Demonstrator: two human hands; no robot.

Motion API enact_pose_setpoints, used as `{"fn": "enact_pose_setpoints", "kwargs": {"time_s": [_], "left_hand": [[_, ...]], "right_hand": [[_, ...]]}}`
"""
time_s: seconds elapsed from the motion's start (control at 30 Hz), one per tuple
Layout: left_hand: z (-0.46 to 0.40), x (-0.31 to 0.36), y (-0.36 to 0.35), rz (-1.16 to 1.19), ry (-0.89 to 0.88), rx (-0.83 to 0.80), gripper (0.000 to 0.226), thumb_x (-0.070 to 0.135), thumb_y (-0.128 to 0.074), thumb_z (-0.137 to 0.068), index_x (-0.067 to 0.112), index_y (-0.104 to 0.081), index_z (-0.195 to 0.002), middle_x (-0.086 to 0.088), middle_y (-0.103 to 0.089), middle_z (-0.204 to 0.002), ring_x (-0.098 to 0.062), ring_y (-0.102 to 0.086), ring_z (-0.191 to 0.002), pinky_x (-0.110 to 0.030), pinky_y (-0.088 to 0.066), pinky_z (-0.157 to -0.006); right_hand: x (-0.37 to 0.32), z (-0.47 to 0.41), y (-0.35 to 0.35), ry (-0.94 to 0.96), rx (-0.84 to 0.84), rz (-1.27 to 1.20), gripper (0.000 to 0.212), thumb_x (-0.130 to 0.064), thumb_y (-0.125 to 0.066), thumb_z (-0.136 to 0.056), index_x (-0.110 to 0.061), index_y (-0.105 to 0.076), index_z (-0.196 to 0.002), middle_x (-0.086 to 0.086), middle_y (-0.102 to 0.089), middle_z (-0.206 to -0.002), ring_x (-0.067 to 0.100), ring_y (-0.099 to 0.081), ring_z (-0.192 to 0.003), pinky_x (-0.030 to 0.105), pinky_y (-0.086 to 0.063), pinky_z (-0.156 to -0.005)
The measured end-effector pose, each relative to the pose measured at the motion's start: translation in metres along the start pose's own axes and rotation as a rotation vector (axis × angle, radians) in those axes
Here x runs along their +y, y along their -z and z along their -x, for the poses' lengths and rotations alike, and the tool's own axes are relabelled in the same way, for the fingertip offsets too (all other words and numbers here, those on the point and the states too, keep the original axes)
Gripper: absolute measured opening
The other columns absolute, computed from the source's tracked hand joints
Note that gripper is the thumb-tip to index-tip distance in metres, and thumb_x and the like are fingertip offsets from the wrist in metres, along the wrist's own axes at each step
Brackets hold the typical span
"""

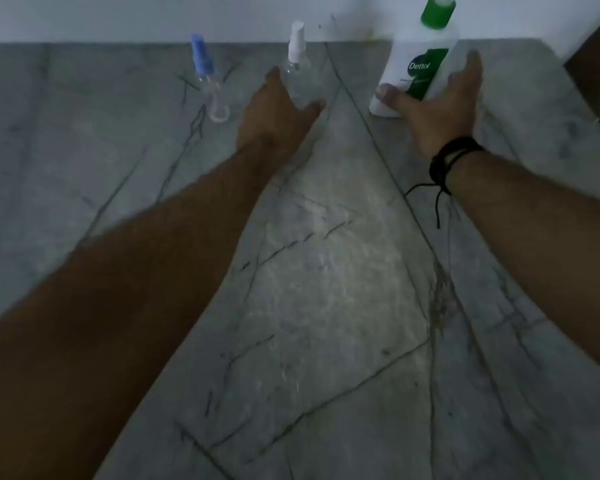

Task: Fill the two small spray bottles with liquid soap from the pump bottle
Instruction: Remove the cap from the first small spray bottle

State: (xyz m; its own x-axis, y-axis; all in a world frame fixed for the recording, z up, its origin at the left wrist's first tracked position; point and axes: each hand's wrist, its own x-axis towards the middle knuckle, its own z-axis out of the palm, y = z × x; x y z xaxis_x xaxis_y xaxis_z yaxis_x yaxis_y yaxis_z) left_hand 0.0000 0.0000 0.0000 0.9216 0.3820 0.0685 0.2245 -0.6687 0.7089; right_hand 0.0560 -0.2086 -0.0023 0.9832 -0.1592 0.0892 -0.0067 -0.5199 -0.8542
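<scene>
A grey veined marble surface (326, 271) runs back to a pale wall (118, 15), and all three bottles stand close to that back edge. The wide near part of the surface, between and below the two forearms, carries nothing but the arms crossing over it. At the far right a dark object (596, 74) cuts into the corner, close beside the pump bottle.

The blue-capped spray bottle (207, 81) stands furthest left, clear-bodied, apart from both hands; whether it holds any liquid cannot be told through the blur. Just to its right stands the white-capped spray bottle (296, 60), also clear, its contents likewise unclear. The left hand (278, 112) reaches round its lower body with thumb and fingers spread to either side of it; motion blur hides whether they have closed on the bottle or only bracket it.

The Dettol pump bottle (420, 60), white with a green label and green top, stands tilted to the right of the spray bottles, its pump head cut off by the top of the view. The right hand (437, 105) is wrapped on its lower part, thumb across the front near the base and fingers up the far side. A black cord bracelet (451, 161) circles that wrist, a loose end hanging down.
</scene>
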Motion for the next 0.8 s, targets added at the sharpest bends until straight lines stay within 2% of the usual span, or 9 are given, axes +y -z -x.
{"fn": "enact_pose_setpoints", "kwargs": {"time_s": [0.1,0.17,0.27,0.37,0.5,0.63,0.8], "left_hand": [[-0.014,-0.009,-0.003,-0.033,0.012,0.055,0.073,0.061,-0.063,-0.082,0.019,-0.045,-0.139,0.0,-0.06,-0.13,-0.019,-0.059,-0.116,-0.026,-0.042,-0.087],[-0.021,-0.016,-0.003,-0.033,-0.01,0.087,0.067,0.062,-0.063,-0.081,0.02,-0.053,-0.133,0.002,-0.064,-0.122,-0.017,-0.061,-0.109,-0.026,-0.044,-0.085],[-0.025,-0.025,-0.007,-0.044,-0.059,0.132,0.062,0.064,-0.064,-0.079,0.022,-0.061,-0.125,0.006,-0.066,-0.111,-0.013,-0.063,-0.101,-0.028,-0.049,-0.087],[-0.022,-0.03,-0.01,-0.08,-0.106,0.17,0.062,0.066,-0.065,-0.077,0.023,-0.063,-0.12,0.006,-0.067,-0.109,-0.014,-0.064,-0.1,-0.033,-0.052,-0.09],[-0.013,-0.03,-0.012,-0.159,-0.168,0.176,0.061,0.066,-0.064,-0.078,0.021,-0.063,-0.118,0.002,-0.068,-0.109,-0.017,-0.064,-0.1,-0.032,-0.051,-0.089],[0.011,-0.024,-0.014,-0.202,-0.201,0.16,0.059,0.066,-0.064,-0.078,0.022,-0.063,-0.117,0.005,-0.068,-0.104,-0.013,-0.062,-0.095,-0.025,-0.044,-0.079],[0.068,-0.026,-0.013,-0.163,-0.195,0.156,0.065,0.065,-0.069,-0.074,0.021,-0.058,-0.121,0.004,-0.069,-0.106,-0.014,-0.064,-0.098,-0.029,-0.05,-0.085]], "right_hand": [[0.002,-0.015,-0.01,0.019,0.053,-0.04,0.146,-0.088,-0.076,-0.038,-0.017,-0.021,-0.153,-0.001,-0.047,-0.147,0.017,-0.049,-0.133,0.043,-0.041,-0.112],[0.009,-0.027,-0.02,0.053,0.071,-0.028,0.134,-0.09,-0.074,-0.035,-0.022,-0.032,-0.143,-0.007,-0.056,-0.135,0.017,-0.057,-0.122,0.045,-0.048,-0.104],[0.011,-0.024,-0.029,0.125,0.099,0.075,0.107,-0.08,-0.073,-0.045,-0.023,-0.038,-0.128,-0.009,-0.059,-0.124,0.022,-0.059,-0.112,0.047,-0.049,-0.097],[0.012,-0.026,-0.037,0.115,0.107,0.158,0.095,-0.069,-0.066,-0.05,-0.021,-0.036,-0.126,-0.007,-0.059,-0.12,0.025,-0.058,-0.11,0.047,-0.046,-0.097],[0.011,-0.02,-0.033,0.14,0.089,0.149,0.093,-0.066,-0.067,-0.052,-0.019,-0.035,-0.127,-0.007,-0.058,-0.117,0.024,-0.058,-0.107,0.046,-0.049,-0.096],[0.018,0.005,-0.018,0.195,0.05,0.156,0.093,-0.066,-0.07,-0.056,-0.019,-0.035,-0.128,-0.004,-0.059,-0.12,0.026,-0.059,-0.109,0.045,-0.05,-0.096],[0.028,0.055,0.006,0.226,0.009,0.152,0.096,-0.066,-0.072,-0.056,-0.018,-0.035,-0.13,0.001,-0.061,-0.121,0.028,-0.061,-0.106,0.046,-0.053,-0.092]]}}
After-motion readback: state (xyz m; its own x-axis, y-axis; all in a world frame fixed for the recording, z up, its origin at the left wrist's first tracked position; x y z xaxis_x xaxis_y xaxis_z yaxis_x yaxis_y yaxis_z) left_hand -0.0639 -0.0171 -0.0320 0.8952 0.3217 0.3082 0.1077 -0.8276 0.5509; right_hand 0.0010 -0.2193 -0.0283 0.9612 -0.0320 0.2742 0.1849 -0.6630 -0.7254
